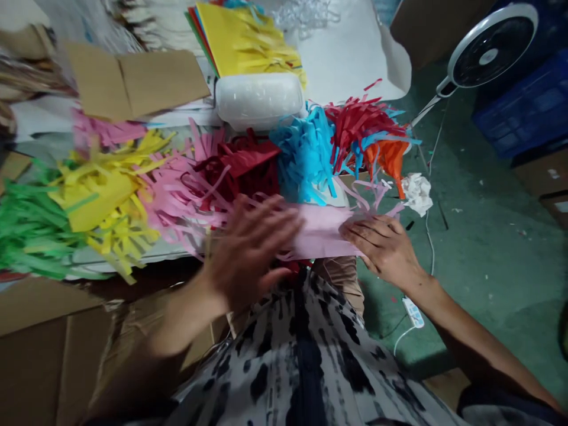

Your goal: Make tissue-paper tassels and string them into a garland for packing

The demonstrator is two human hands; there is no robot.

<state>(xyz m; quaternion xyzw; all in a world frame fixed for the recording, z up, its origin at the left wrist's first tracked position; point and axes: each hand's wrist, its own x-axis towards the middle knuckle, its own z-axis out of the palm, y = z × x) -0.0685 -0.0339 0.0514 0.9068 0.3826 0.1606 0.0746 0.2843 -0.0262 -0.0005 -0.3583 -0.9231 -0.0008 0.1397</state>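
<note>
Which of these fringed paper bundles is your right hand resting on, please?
The pale pink sheet under the right hand, with its uncut band lying flat, unlike the deeper pink bundle further left.

Got worktbl w/ white cover [346, 59] in view: fringed paper bunches [177, 195] lined up across it, green, yellow, pink, dk red, lt blue, red. Behind them, flat cardboard sheet [133, 83], white plastic tub [257, 100], stack of colored paper [244, 41], yellow on top.

centre: matt thin pink fringed paper [319, 232] | 12 o'clock: white block [260, 100], glossy plastic | 10 o'clock: brown cardboard [164, 80], matt | 2 o'clock: fan [488, 56], smooth plastic
</note>
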